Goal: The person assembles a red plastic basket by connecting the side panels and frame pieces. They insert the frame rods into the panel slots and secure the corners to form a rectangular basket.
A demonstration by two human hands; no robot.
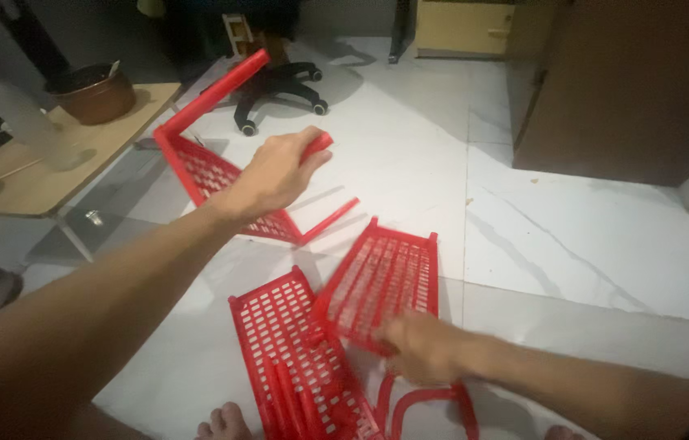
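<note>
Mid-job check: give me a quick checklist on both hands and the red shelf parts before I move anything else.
1. Left hand has a firm hold on a leg of the raised red shelf: ok, fingers wrapped around it.
2. Right hand has a secure hold on the tilted shelf panel: cannot tell, it is blurred.
3. Third panel lies flat on the floor: ok.
4. Panels apart from each other: not ok, the tilted one overlaps the flat one.
5. Bare toes away from the parts: not ok, they sit right by the flat panel's edge.
6. Office chair away from the raised shelf: cannot tell.
</note>
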